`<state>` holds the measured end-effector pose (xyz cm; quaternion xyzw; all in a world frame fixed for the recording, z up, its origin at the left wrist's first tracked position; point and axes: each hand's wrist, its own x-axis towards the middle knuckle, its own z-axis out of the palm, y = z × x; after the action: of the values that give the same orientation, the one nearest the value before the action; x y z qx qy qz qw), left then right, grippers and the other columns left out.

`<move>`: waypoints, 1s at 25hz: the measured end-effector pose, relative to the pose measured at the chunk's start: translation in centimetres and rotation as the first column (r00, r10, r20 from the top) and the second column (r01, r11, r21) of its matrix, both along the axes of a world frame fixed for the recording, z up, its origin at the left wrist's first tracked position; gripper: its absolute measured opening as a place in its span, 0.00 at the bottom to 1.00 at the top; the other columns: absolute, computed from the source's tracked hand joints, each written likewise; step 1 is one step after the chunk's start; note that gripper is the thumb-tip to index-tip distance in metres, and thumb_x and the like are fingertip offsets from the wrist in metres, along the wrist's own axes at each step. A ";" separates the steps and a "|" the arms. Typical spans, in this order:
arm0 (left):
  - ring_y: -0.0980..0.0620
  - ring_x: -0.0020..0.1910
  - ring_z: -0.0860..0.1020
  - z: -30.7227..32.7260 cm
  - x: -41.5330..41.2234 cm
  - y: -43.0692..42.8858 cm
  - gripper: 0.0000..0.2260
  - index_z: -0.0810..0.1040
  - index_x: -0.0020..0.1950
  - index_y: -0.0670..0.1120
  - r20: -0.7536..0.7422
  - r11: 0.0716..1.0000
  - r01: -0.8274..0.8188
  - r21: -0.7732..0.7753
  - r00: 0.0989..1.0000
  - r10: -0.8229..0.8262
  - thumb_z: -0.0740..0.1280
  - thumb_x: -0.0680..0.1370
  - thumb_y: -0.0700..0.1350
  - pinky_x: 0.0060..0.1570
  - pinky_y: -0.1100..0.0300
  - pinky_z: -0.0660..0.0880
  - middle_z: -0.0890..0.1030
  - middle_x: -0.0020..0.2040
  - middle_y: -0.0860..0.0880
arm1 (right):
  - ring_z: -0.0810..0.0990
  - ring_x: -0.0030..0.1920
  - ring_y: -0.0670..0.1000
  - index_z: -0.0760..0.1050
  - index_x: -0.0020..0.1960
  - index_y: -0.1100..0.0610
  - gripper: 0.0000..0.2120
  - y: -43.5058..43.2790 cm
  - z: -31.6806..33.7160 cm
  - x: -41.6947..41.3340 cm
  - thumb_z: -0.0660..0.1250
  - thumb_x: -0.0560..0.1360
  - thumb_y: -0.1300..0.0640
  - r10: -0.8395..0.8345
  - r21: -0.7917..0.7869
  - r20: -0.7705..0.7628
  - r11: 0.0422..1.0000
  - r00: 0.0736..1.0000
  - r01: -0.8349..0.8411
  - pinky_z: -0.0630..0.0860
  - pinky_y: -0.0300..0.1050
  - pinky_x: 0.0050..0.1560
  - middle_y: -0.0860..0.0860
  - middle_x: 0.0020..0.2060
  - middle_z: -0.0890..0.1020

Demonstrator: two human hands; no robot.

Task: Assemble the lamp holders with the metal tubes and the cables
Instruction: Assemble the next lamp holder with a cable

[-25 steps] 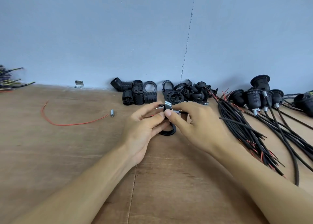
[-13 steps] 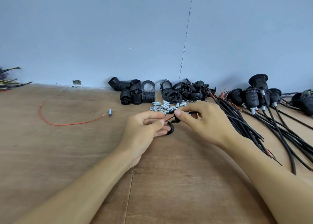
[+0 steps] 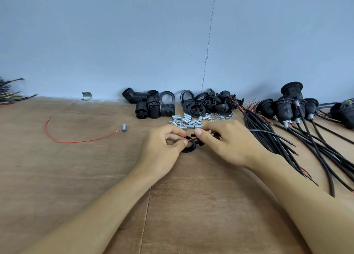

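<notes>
Hands meet at mid-table (image 3: 191,205), just short of the loose pile of metal tubes (image 3: 188,121).

- Left hand (image 3: 162,152): thumb and forefinger pressed together, pinching the red lead (image 3: 192,139) at its free end. Other fingers curled.
- Right hand (image 3: 231,144): thumb and forefinger pinch the cable (image 3: 272,132) where the red lead comes out of it. A glint of metal shows behind the thumb, too small to tell whether it is a tube already slid on. The black sheath trails off right toward the cable bundle (image 3: 277,148).
- Red lead: long axis left to right, nearly level, bridging the short gap between the two pinches.
- Black holder cap (image 3: 188,149): on the table directly below the lead, touching the left fingertips. Its opening is mostly hidden by them.

Judgement: the step in hand is threading the lead through the cap. The cap lies below and on the left-hand side, so the left hand is nearer. The lead end must tip down from level to meet the hole.

Finished holders (image 3: 285,108) lie far right, bare holder bodies (image 3: 153,106) by the wall.
</notes>
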<state>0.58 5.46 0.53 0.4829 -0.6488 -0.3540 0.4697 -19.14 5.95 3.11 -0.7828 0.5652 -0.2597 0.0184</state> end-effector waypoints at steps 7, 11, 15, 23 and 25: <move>0.65 0.35 0.81 0.1 -0.2 -0.3 0.09 0.84 0.43 0.53 -0.060 0.999 -0.032 -0.003 0.998 0.031 0.75 0.76 0.39 0.37 0.74 0.72 0.86 0.38 0.55 | 0.77 0.53 0.47 0.77 0.65 0.49 0.16 -0.1 -1.6 1.8 0.66 0.79 0.48 0.146 -0.035 0.009 0.989 0.989 -0.145 0.73 0.44 0.53 0.45 0.53 0.78; 0.66 0.39 0.79 0.0 -0.7 -1.3 0.05 0.83 0.44 0.53 -0.057 0.991 -0.115 -0.066 0.992 0.111 0.73 0.77 0.44 0.39 0.73 0.72 0.84 0.38 0.57 | 0.77 0.48 0.49 0.80 0.58 0.48 0.10 -0.9 -2.2 1.4 0.67 0.77 0.55 0.028 -0.080 0.106 0.997 0.994 -0.020 0.76 0.49 0.51 0.47 0.52 0.75; 0.59 0.48 0.78 0.8 -0.4 -4.0 0.08 0.84 0.51 0.49 0.207 0.910 -0.230 -0.344 0.927 0.313 0.68 0.78 0.38 0.48 0.65 0.74 0.84 0.47 0.54 | 0.74 0.49 0.46 0.83 0.56 0.50 0.08 -1.8 -2.6 1.0 0.67 0.79 0.55 -0.018 -0.038 0.152 0.999 0.988 0.024 0.72 0.42 0.52 0.48 0.53 0.74; 0.43 0.73 0.60 3.6 -0.4 -11.4 0.18 0.67 0.73 0.47 0.936 0.967 0.095 -0.238 0.288 0.202 0.60 0.83 0.48 0.66 0.44 0.58 0.73 0.71 0.49 | 0.76 0.54 0.44 0.84 0.57 0.52 0.09 -1.9 -2.1 0.3 0.69 0.79 0.55 -0.026 -0.042 0.288 0.998 0.957 0.040 0.65 0.23 0.51 0.46 0.54 0.79; 0.43 0.72 0.62 4.0 -0.6 -11.9 0.18 0.69 0.71 0.47 0.949 0.976 0.071 -0.208 0.255 0.184 0.63 0.82 0.46 0.66 0.44 0.59 0.75 0.68 0.47 | 0.77 0.52 0.44 0.85 0.55 0.52 0.08 -1.8 -1.9 0.4 0.70 0.78 0.56 -0.002 -0.046 0.302 0.999 0.953 0.017 0.69 0.27 0.51 0.45 0.52 0.81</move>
<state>-0.04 -6.42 4.53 0.5690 -0.8153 0.1010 0.0365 -18.73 4.18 1.19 -0.7314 0.5532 -0.3897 0.0841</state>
